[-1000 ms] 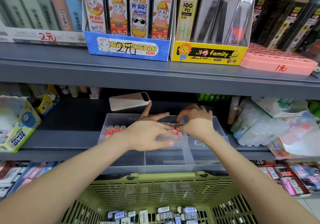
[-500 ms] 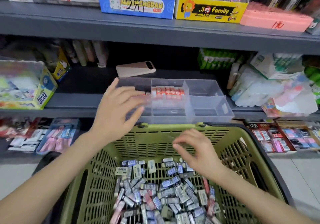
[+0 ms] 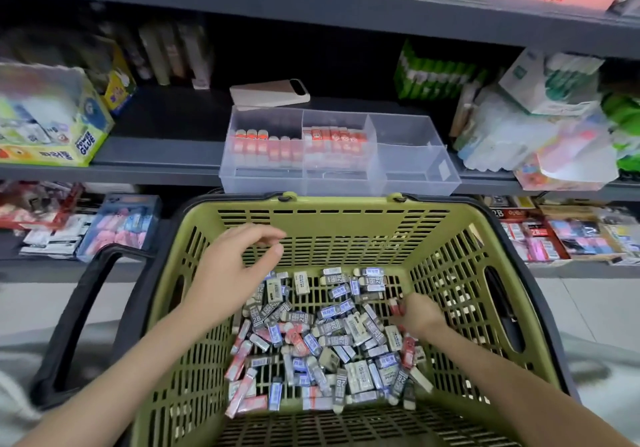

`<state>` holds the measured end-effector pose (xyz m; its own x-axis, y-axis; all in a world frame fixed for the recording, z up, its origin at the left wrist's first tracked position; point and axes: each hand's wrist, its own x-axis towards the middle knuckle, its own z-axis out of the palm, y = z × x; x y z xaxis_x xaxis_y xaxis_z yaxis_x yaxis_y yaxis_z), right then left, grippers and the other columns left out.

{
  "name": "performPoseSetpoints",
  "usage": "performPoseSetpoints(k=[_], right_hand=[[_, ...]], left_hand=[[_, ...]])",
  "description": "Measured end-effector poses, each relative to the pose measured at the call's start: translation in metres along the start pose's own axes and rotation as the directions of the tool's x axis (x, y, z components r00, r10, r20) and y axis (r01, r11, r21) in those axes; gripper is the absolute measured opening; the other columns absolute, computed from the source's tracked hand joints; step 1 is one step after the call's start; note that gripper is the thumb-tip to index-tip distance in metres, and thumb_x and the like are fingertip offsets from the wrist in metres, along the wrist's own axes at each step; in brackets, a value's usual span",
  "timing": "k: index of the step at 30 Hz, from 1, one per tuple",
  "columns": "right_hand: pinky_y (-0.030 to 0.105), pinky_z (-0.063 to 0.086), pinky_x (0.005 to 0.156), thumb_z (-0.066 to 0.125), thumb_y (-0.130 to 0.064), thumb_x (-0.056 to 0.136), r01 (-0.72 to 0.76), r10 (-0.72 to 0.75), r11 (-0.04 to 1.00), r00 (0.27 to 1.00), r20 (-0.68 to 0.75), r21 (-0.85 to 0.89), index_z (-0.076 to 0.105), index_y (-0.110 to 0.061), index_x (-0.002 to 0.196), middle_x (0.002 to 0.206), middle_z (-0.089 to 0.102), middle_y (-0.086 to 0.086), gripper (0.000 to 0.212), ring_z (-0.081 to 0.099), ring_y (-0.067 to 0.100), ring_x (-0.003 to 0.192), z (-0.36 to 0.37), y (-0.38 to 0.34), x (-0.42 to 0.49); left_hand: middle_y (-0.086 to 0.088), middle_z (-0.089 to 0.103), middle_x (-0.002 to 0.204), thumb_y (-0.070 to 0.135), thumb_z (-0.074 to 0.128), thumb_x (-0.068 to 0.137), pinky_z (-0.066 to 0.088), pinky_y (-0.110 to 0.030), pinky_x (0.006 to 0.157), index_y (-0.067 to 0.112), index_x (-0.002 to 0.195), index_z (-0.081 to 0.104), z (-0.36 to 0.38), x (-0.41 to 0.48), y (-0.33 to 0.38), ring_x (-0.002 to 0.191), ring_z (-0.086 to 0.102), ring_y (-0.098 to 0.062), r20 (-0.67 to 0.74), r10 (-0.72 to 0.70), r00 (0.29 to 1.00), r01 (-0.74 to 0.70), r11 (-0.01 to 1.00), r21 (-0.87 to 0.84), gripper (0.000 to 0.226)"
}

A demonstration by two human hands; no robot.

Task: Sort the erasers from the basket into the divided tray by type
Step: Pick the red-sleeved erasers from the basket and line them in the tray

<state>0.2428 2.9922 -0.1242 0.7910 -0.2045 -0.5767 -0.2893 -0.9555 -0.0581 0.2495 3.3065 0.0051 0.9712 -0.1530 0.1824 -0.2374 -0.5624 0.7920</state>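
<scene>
A green basket [image 3: 341, 204] stands below the shelf and holds a pile of several wrapped erasers [image 3: 329, 335] in grey, blue, white and red. My right hand [image 3: 420, 315] is down in the pile at its right side, fingers curled around a red eraser [image 3: 394, 307]. My left hand [image 3: 239, 266] hovers over the basket's far left part, fingers loosely curled, holding nothing. The clear divided tray [image 3: 415, 124] sits on the shelf just beyond the basket. Rows of red erasers fill its left compartment [image 3: 266, 145] and middle compartment [image 3: 332, 141].
A beige phone-like case [image 3: 270, 91] lies behind the tray. A Power Glue box [image 3: 55, 131] stands at the left of the shelf and plastic bags of goods [image 3: 540, 135] at the right. The basket's black handle [image 3: 79, 308] sticks out at the left. Packets fill the lower shelf.
Both hands left the tray and dropped to the basket. The right hand has gone into the eraser pile and the left hand now hangs over the basket. The view tilted downward.
</scene>
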Motion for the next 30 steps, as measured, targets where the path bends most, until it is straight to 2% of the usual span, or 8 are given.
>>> performPoseSetpoints(k=[4,11,15,18,21,24,27,30], right_hand=[[0.025,0.056,0.070,0.059,-0.033,0.091,0.014,-0.014,0.999,1.000,0.014,-0.029,0.060,-0.015,0.089,0.080,0.062,0.002,0.017,0.061,0.014,0.071,0.002,-0.002,-0.003],[0.024,0.041,0.045,0.056,-0.036,0.092,0.081,-0.060,0.967,0.994,-0.094,0.243,0.060,-0.010,0.062,0.054,0.050,0.001,0.040,0.040,0.011,0.041,-0.014,-0.009,-0.016],[0.019,0.044,0.051,0.070,-0.030,0.077,0.124,-0.379,0.591,0.915,0.139,0.797,0.075,-0.015,0.083,0.079,0.071,0.007,0.017,0.051,0.006,0.051,-0.055,-0.032,-0.044],[0.020,0.051,0.058,0.073,-0.024,0.071,0.108,-0.526,0.459,0.833,0.171,0.882,0.074,-0.016,0.086,0.079,0.071,0.002,0.017,0.063,0.009,0.066,-0.064,-0.037,-0.057],[0.024,0.055,0.059,0.069,-0.023,0.080,0.095,-0.430,0.610,0.874,0.227,0.787,0.071,-0.015,0.090,0.081,0.070,0.004,0.012,0.064,0.011,0.064,-0.054,-0.021,-0.050],[0.022,0.056,0.057,0.061,-0.031,0.088,0.109,-0.128,0.988,0.974,0.187,0.108,0.061,-0.010,0.106,0.081,0.066,0.005,0.027,0.058,0.009,0.055,-0.029,-0.001,-0.038],[0.017,0.051,0.051,0.060,-0.015,0.089,0.031,-0.024,0.999,0.987,0.161,-0.041,0.047,-0.007,0.124,0.088,0.060,0.001,0.038,0.059,0.008,0.064,0.001,0.002,-0.036],[0.023,0.057,0.069,0.053,0.007,0.084,0.049,-0.049,0.999,0.992,0.120,0.001,0.053,-0.005,0.115,0.097,0.061,0.005,0.033,0.064,0.016,0.083,0.003,-0.002,-0.035]], left_hand=[[0.013,0.067,0.098,0.014,0.062,0.088,0.047,-0.026,0.089,0.027,0.105,0.066,0.012,-0.001,0.005,0.095,0.060,-0.003,0.113,-0.097,0.989,0.109,0.989,-0.099,0.021],[0.012,0.065,0.102,0.024,0.061,0.089,0.046,-0.023,0.091,0.028,0.099,0.065,0.039,-0.004,0.009,0.099,0.059,-0.004,0.333,-0.296,0.895,0.381,0.895,-0.231,0.012],[0.009,0.054,0.123,0.048,0.062,0.079,0.044,-0.038,0.103,0.026,0.129,0.049,0.076,-0.004,0.023,0.118,0.052,-0.015,0.588,-0.423,0.689,0.703,0.589,-0.400,0.056],[-0.003,0.062,0.118,0.031,0.056,0.091,0.054,-0.026,0.079,0.021,0.124,0.051,0.114,-0.009,0.032,0.108,0.062,-0.022,0.685,-0.373,0.626,0.775,0.390,-0.496,0.035],[-0.011,0.066,0.112,0.020,0.048,0.097,0.056,-0.029,0.078,0.012,0.110,0.057,0.136,-0.010,0.028,0.101,0.066,-0.024,0.620,-0.467,0.631,0.775,0.352,-0.525,0.018],[-0.015,0.067,0.096,0.015,0.046,0.098,0.059,-0.034,0.077,0.006,0.113,0.053,0.133,-0.006,0.010,0.084,0.069,-0.024,0.578,-0.559,0.595,0.801,0.353,-0.484,0.019],[-0.012,0.065,0.082,0.012,0.046,0.099,0.057,-0.029,0.062,0.010,0.117,0.053,0.120,-0.004,-0.003,0.067,0.064,-0.021,0.605,-0.586,0.539,0.843,0.377,-0.384,0.020],[-0.008,0.060,0.073,0.010,0.046,0.098,0.051,-0.026,0.053,0.014,0.119,0.054,0.107,0.001,-0.010,0.060,0.058,-0.018,0.604,-0.599,0.526,0.848,0.418,-0.325,0.023]])
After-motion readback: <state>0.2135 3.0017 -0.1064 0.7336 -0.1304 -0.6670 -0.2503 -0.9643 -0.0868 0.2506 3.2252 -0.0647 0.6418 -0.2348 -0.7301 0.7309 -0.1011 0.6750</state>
